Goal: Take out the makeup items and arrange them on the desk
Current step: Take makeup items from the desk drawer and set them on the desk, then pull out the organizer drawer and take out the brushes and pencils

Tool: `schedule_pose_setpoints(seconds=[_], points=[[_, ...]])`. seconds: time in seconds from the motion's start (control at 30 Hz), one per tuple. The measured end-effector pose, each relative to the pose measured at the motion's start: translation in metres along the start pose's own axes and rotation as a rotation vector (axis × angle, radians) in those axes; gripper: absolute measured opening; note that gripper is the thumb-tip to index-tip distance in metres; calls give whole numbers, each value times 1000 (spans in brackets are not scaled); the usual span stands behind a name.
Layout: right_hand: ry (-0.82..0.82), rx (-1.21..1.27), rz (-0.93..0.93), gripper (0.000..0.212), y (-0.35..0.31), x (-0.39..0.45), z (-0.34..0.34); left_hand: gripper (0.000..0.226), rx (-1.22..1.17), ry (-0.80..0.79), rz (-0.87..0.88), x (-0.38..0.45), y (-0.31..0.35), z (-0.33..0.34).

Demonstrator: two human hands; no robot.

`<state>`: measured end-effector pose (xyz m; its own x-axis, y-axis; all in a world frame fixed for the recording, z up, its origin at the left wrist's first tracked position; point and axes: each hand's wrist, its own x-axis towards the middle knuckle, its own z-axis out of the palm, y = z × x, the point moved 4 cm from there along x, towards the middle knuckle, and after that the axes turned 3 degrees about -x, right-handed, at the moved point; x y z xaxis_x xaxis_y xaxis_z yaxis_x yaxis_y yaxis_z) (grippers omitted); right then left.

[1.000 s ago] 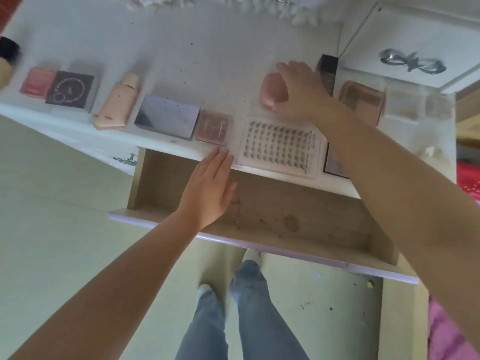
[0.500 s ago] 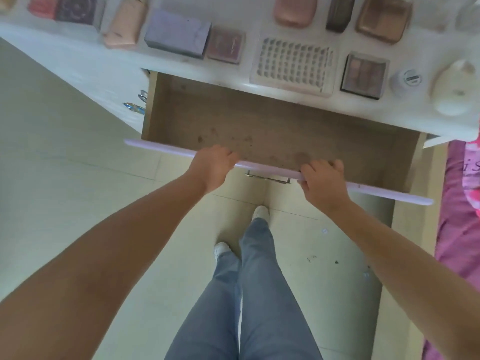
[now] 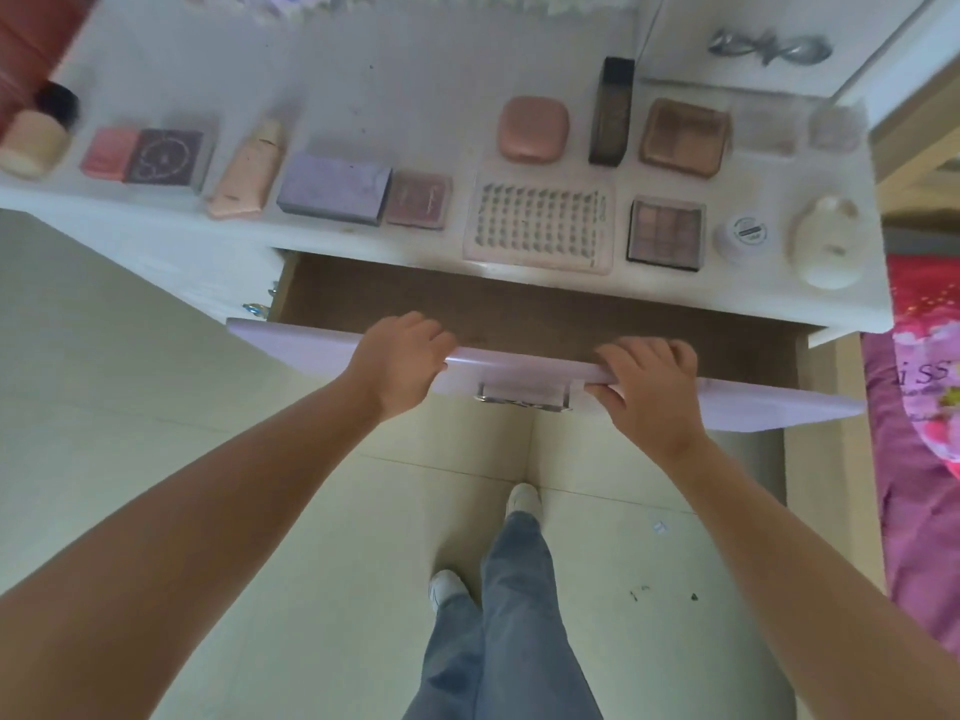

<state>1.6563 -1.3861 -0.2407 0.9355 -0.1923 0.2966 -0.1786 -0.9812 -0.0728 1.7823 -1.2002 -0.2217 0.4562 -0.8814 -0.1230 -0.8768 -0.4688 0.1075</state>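
Gripping the lilac front panel (image 3: 311, 350) of the open drawer (image 3: 519, 309), the left hand (image 3: 402, 363) has its fingers curled together over the panel's top edge, to the left of the metal handle (image 3: 522, 400); the right hand (image 3: 649, 389) holds the same edge to the right of the handle, fingers folded over the top and the thumb under the panel's face. What shows of the drawer's brown floor is bare. The makeup items lie in rows on the white desk (image 3: 415, 85). Along the front edge, from the left: a round beige jar (image 3: 34, 142) with a dark cap, a small pink compact (image 3: 109, 153) touching a dark purple patterned box (image 3: 166, 155), a peach tube (image 3: 249, 174) lying on its side, a lavender box (image 3: 335, 189) touching a small mauve palette (image 3: 418, 200), a clear tray of false lashes (image 3: 540, 223), a nine-pan eyeshadow palette (image 3: 665, 231), a little white pot (image 3: 743, 233) and a white egg-shaped case (image 3: 826, 241). Behind these sit a rounded pink compact (image 3: 532, 128), a tall dark bottle (image 3: 613, 111) lying flat, a brown square compact (image 3: 683, 137) and two blurred clear cases (image 3: 800, 129). A silver bow ornament (image 3: 769, 46) rests on a raised white surface at the far right. Below, jeans (image 3: 498, 626) and white shoes stand on the pale tiled floor (image 3: 130, 381), and a pink floral bedspread (image 3: 919, 407) fills the right edge.
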Motion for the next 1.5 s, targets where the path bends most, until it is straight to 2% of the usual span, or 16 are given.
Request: schedule_pose_setpoints(seconds=[0.1, 0.13, 0.23, 0.33, 0.53, 0.77, 0.87, 1.0, 1.13, 1.23, 1.37, 1.5], points=[[-47, 8, 141, 80, 15, 15, -2, 23, 33, -28, -107, 14, -9, -3], [-57, -5, 146, 88, 17, 20, -2, 28, 32, 12, -116, 18, -9, -7], [-124, -65, 136, 99, 20, 35, 0, 62, -10, 39, -155, 28, -12, -13], [-185, -40, 175, 106, 27, 46, 4, 79, 18, 43, -235, 42, -22, -12], [-304, -81, 161, 111, 34, 67, 8, 92, 112, -104, -333, 69, -39, -7], [-304, -204, 97, 107, 39, 83, 13, 96, 142, -163, -328, 83, -47, -13], [-307, -193, 98, 102, 33, 78, 13, 91, 115, -144, -322, 80, -47, -11], [-374, -11, 112, 93, 31, 77, 5, 73, 52, -94, -278, 69, -40, -12], [-335, 44, -22, 71, 24, 113, -27, 63, 11, -22, -346, 53, -38, -37], [-301, 30, -149, 62, -6, 170, -48, 61, -31, 43, -502, 37, -55, -72], [-293, 44, -397, 63, -95, 225, -72, 64, -73, 88, -794, -14, -87, -130], [-274, 90, -675, 64, -218, 229, -97, 62, -44, 88, -1102, -115, -103, -168]])
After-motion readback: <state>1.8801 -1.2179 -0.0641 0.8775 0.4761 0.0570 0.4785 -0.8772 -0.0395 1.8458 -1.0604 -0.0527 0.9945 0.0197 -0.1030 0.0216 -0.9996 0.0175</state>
